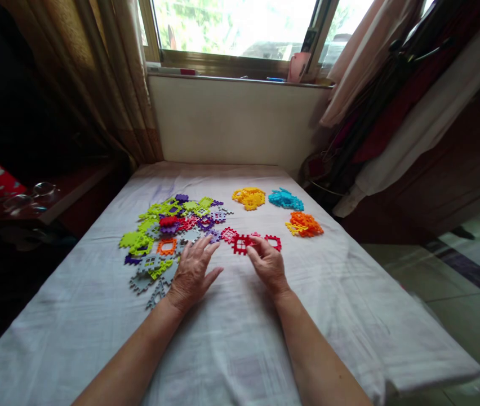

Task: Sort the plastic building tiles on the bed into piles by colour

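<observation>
Flat plastic building tiles with toothed edges lie on a white cloth. My left hand (pixel 195 269) is open, palm down and thumb apart, at the right side of a mixed pile of lime green, purple, grey and red tiles. An orange tile (pixel 167 246) with a square hole lies left of its fingers. My right hand (pixel 267 263) pinches a dark red window-like tile (pixel 241 245) between thumb and fingers, close to the cloth. Beside it lie a red frame tile (pixel 274 242) and another red tile (pixel 229 234). The fingers partly hide the red pieces.
Farther back are sorted heaps of yellow tiles (pixel 249 198), blue tiles (pixel 285 199) and orange tiles (pixel 306 224). The cloth-covered table (pixel 240 349) meets a low wall under a window. A pink cup (pixel 298 67) stands on the sill. Glasses (pixel 32 194) rest at the left.
</observation>
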Motion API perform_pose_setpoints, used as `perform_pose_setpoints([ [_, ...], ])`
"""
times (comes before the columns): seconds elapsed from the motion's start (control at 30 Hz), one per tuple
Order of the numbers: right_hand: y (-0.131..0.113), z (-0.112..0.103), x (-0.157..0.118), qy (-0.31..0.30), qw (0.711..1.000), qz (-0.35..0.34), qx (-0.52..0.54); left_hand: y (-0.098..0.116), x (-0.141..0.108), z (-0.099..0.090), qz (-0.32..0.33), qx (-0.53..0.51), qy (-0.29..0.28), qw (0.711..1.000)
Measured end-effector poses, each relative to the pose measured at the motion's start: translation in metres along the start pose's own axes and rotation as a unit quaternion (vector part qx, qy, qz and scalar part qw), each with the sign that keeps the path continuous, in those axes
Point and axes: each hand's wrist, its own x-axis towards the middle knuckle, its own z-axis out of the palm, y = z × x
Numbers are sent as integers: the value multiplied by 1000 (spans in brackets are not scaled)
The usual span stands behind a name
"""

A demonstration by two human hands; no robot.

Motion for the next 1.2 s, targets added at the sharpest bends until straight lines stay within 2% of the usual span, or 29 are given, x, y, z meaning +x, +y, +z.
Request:
perform_pose_setpoints([
  [0.07,10,-15,11,78,993,50,-67,-5,-2,-2,-17,4,11,1000],
  [0.17,24,-31,21,98,978,104,-149,-14,-4,-5,-36,9,29,999],
  [0.23,31,-35,24,88,972,107,-188,-19,-5,-7,-48,13,39,998],
  [0.37,38,-47,31,109,949,63,-289,-29,-5,-16,-74,15,57,996],
  [0.5,41,-73,54,98,897,17,-430,-51,-9,-31,-107,34,107,988],
  [0.6,46,-90,73,50,846,-21,-530,-74,-13,-42,-156,50,134,977],
  [0.7,56,-96,86,4,801,-46,-596,-97,-19,-49,-189,56,155,968],
  [0.8,69,-97,91,-19,779,-67,-624,-114,-25,-51,-218,52,164,961],
  [0.9,78,-97,92,-20,772,-90,-629,-121,-29,-50,-248,41,158,955],
  [1.1,80,-96,89,-12,758,-214,-617,-114,-28,-49,-243,29,108,964],
  [1.2,75,-96,88,4,760,-242,-603,-109,-27,-50,-249,34,72,965],
])
